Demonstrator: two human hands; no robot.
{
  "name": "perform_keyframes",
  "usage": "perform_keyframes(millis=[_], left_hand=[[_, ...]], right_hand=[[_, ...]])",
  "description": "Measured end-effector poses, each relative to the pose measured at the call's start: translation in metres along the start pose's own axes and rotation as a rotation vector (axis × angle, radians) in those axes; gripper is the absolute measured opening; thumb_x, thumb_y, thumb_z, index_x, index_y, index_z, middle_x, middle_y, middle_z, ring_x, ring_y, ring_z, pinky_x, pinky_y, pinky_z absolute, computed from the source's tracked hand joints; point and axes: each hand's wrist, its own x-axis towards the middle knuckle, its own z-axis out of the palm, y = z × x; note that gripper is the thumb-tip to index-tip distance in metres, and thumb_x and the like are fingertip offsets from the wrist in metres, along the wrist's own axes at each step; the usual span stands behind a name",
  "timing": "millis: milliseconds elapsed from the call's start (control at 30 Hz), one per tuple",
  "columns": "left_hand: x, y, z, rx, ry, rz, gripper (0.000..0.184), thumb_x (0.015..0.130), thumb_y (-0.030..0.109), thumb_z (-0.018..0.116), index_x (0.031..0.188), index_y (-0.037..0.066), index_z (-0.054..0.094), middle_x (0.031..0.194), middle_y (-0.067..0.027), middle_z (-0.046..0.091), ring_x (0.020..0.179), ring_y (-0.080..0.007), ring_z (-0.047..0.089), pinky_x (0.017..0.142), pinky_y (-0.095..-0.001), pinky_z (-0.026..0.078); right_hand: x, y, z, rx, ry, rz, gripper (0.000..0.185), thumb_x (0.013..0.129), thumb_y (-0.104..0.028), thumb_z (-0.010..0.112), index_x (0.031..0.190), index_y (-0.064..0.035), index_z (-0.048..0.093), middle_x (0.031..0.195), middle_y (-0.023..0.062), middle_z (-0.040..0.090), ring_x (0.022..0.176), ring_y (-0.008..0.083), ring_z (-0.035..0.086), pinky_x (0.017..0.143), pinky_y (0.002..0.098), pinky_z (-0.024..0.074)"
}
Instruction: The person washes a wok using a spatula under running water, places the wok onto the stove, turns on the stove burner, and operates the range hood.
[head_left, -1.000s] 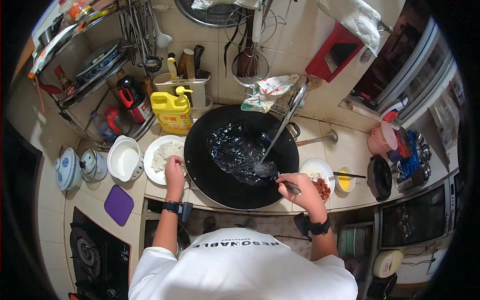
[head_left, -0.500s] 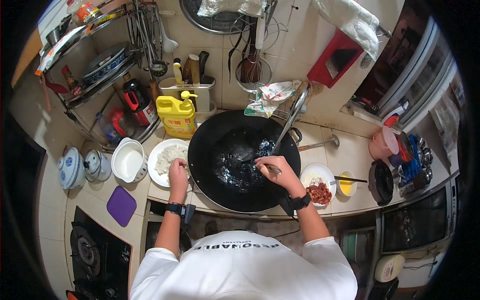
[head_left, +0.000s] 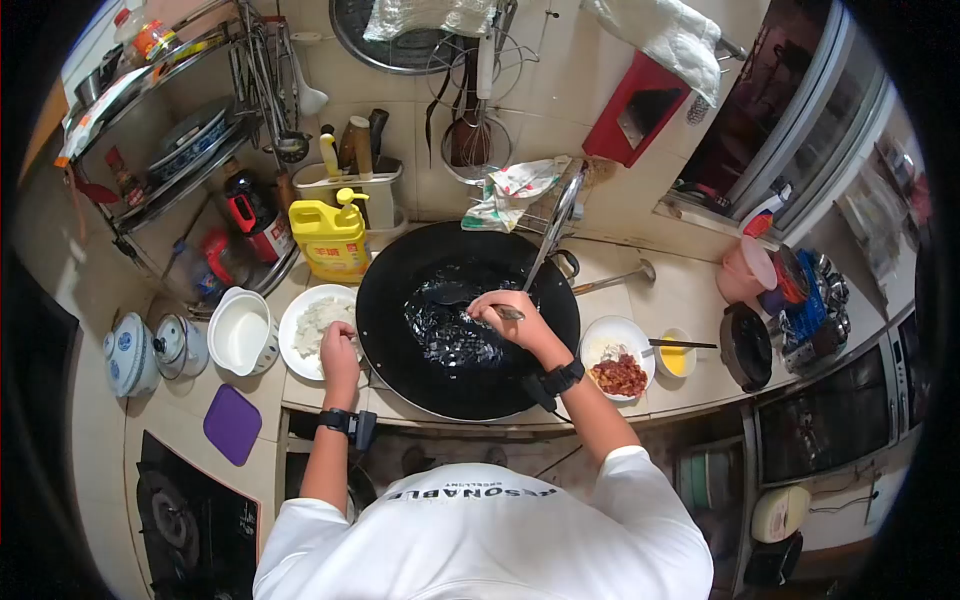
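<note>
- The right hand (head_left: 505,312) is wrapped around the handle of a utensil (head_left: 511,313) over the wok (head_left: 385,290), which sits on the counter (head_left: 640,310).
- The left hand (head_left: 340,347) curls beside the plate of rice (head_left: 290,352); its grip is unclear.
- Low, even strokes, clear of the faucet (head_left: 556,225), should limit splashing.

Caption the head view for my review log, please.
Right hand holding a utensil over a black wok, left hand near a white plate.
</note>
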Motion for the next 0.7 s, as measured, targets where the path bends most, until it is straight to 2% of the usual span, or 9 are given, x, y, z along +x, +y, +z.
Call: perform_keyframes(millis=[33, 133, 367, 400, 433, 500, 633, 700], left_hand=[[0.000, -0.001, 0.001, -0.004, -0.003, 0.001, 0.015, 0.077, -0.001, 0.037, 0.079, -0.001, 0.051, 0.077, -0.0151, 0.056, 0.075, -0.0286, 0.054, 0.072, -0.0361, 0.044], [0.000, -0.002, 0.001, -0.012, 0.007, -0.002, 0.014, 0.077, -0.001, 0.037, 0.079, -0.001, 0.052, 0.077, -0.0149, 0.056, 0.075, -0.0280, 0.054, 0.072, -0.0361, 0.044], [-0.001, -0.002, -0.001, -0.013, 0.008, 0.005, 0.015, 0.078, -0.002, 0.037, 0.079, -0.002, 0.052, 0.078, -0.0166, 0.056, 0.076, -0.0302, 0.054, 0.074, -0.0361, 0.044], [-0.001, -0.001, -0.001, -0.020, 0.005, 0.003, 0.015, 0.078, -0.002, 0.037, 0.079, -0.002, 0.052, 0.078, -0.0167, 0.056, 0.077, -0.0304, 0.054, 0.074, -0.0363, 0.044], [-0.001, -0.001, -0.001, -0.026, 0.003, 0.003, 0.015, 0.078, -0.002, 0.037, 0.079, -0.002, 0.052, 0.078, -0.0169, 0.056, 0.077, -0.0305, 0.054, 0.074, -0.0366, 0.044], [-0.001, -0.001, -0.001, -0.022, 0.004, 0.004, 0.015, 0.078, -0.002, 0.036, 0.079, -0.002, 0.052, 0.079, -0.0171, 0.056, 0.077, -0.0307, 0.054, 0.074, -0.0367, 0.043], [0.000, -0.003, 0.000, -0.007, -0.003, 0.015, 0.016, 0.077, -0.003, 0.035, 0.079, -0.003, 0.052, 0.079, -0.0174, 0.055, 0.078, -0.0309, 0.054, 0.074, -0.0370, 0.043], [-0.001, -0.002, -0.001, 0.007, -0.007, 0.033, 0.016, 0.077, -0.003, 0.035, 0.079, -0.003, 0.052, 0.078, -0.0173, 0.055, 0.077, -0.0308, 0.054, 0.074, -0.0369, 0.043]], right_hand=[[-0.002, 0.003, 0.004, -0.004, 0.002, 0.002, 0.012, 0.080, -0.003, 0.053, 0.079, 0.0030, 0.064, 0.080, 0.0126, 0.067, 0.077, 0.0207, 0.066, 0.070, 0.0298, 0.0517], [-0.015, 0.001, 0.020, 0.351, -0.018, 0.078, 0.017, 0.084, -0.003, 0.049, 0.073, 0.0054, 0.058, 0.074, 0.0093, 0.062, 0.077, 0.0175, 0.065, 0.070, 0.0287, 0.0523], [-0.059, -0.039, 0.017, 0.484, -0.049, 0.265, 0.016, 0.084, 0.001, 0.044, 0.073, 0.0048, 0.055, 0.072, 0.0076, 0.058, 0.071, 0.0181, 0.066, 0.063, 0.0269, 0.0539], [-0.065, -0.040, 0.013, 0.488, -0.051, 0.271, 0.015, 0.082, 0.001, 0.044, 0.072, 0.0047, 0.055, 0.071, 0.0075, 0.058, 0.064, 0.0161, 0.065, 0.058, 0.0257, 0.0526], [-0.070, -0.042, 0.007, 0.488, -0.054, 0.273, 0.015, 0.082, 0.001, 0.044, 0.072, 0.0047, 0.055, 0.071, 0.0075, 0.058, 0.064, 0.0161, 0.065, 0.058, 0.0257, 0.0526], [-0.077, -0.052, -0.006, 0.512, -0.059, 0.328, 0.015, 0.081, -0.001, 0.045, 0.070, 0.0041, 0.054, 0.071, 0.0075, 0.058, 0.057, 0.0140, 0.062, 0.054, 0.0242, 0.0499], [-0.087, -0.066, -0.027, 0.561, 0.021, 0.432, 0.023, 0.083, -0.009, 0.047, 0.063, 0.0012, 0.051, 0.057, 0.0053, 0.052, 0.047, 0.0123, 0.053, 0.046, 0.0234, 0.0420], [-0.088, -0.076, -0.037, 0.488, 0.016, 0.489, 0.036, 0.089, -0.023, 0.052, 0.060, -0.0015, 0.049, 0.051, 0.0031, 0.047, 0.043, 0.0105, 0.046, 0.042, 0.0243, 0.0357]])
